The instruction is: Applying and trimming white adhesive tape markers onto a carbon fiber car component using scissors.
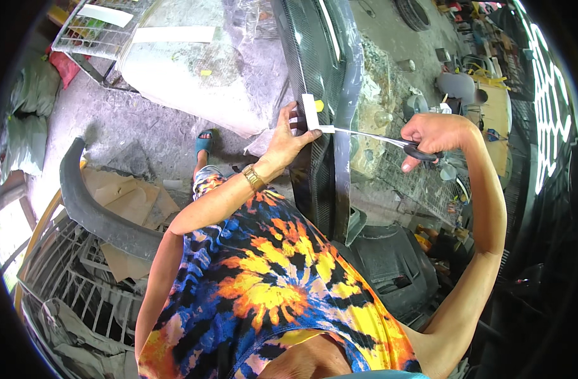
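A long black carbon-fibre-patterned panel (314,167) stretches away from my body, with a pale grey edge along its right side. My left hand (282,142), with a gold watch on its wrist, rests at the panel's left side. Its thumb and fingers close on a white strip (310,110) lying over the panel, and a short white piece sticks out sideways at the thumb. In my right hand (437,136) is a pair of scissors (417,150) with black handles. Their long blades point left and reach that white piece; whether they are parted is unclear. A yellow tab (319,106) sits beside the strip.
A covered bench (181,82) with white strips (175,34) stands ahead on the left. Near my left elbow, a curved dark trim piece (105,211) lies over cardboard and a wire rack (105,303). A black moulded part (390,268) is at lower right; cluttered shelves line the right.
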`<act>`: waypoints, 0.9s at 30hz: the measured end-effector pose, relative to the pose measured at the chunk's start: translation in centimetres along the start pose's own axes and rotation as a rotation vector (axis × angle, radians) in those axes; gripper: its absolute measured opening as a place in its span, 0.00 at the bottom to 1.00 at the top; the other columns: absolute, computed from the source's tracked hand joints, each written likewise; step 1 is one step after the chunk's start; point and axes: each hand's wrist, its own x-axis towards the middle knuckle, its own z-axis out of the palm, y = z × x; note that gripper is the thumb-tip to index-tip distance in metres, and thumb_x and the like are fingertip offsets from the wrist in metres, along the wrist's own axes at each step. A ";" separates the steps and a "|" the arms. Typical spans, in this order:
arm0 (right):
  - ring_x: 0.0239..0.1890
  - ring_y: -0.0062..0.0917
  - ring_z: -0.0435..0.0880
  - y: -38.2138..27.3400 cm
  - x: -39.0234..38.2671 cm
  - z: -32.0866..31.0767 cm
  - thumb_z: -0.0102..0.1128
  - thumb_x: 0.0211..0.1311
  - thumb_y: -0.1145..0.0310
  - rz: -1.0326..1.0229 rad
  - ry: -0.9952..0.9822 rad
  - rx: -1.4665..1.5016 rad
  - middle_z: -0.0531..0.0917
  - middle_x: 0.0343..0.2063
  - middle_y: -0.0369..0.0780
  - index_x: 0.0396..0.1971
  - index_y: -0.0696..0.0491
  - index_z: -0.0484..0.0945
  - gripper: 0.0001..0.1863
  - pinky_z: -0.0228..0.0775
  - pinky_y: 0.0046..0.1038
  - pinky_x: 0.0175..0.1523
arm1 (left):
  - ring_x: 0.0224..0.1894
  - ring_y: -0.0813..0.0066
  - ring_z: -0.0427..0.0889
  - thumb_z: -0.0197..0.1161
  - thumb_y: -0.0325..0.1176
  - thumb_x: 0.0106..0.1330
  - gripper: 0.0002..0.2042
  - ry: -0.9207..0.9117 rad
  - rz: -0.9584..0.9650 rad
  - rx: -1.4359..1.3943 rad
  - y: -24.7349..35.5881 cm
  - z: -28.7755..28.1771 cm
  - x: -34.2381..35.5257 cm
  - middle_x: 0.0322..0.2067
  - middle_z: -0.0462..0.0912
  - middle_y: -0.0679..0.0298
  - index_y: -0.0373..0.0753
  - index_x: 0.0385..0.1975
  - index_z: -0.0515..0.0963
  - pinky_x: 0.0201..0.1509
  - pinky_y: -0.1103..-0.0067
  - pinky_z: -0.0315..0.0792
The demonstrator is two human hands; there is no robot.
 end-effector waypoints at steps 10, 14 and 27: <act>0.17 0.20 0.76 -0.2 -0.2 -0.2 0.79 0.44 0.50 0.040 0.010 0.032 0.77 0.16 0.34 0.22 0.57 0.78 0.24 0.67 0.24 0.22 | 0.58 0.65 0.71 0.73 0.31 0.57 0.43 0.026 0.023 0.049 -0.7 0.3 0.3 0.58 0.67 0.51 0.34 0.68 0.51 0.61 0.70 0.69; 0.16 0.20 0.76 -0.6 -0.3 -0.4 0.79 0.44 0.54 0.047 0.037 0.009 0.77 0.15 0.35 0.21 0.58 0.77 0.24 0.68 0.25 0.21 | 0.60 0.64 0.70 0.74 0.30 0.55 0.46 0.021 -0.006 0.014 -0.8 0.2 0.4 0.60 0.64 0.51 0.37 0.69 0.49 0.61 0.69 0.69; 0.19 0.24 0.80 1.0 0.4 0.0 0.81 0.39 0.47 0.074 -0.044 0.032 0.79 0.18 0.37 0.22 0.56 0.78 0.28 0.70 0.26 0.24 | 0.59 0.64 0.70 0.72 0.28 0.57 0.43 -0.044 -0.001 0.023 0.0 1.1 0.0 0.60 0.65 0.52 0.35 0.68 0.49 0.60 0.70 0.72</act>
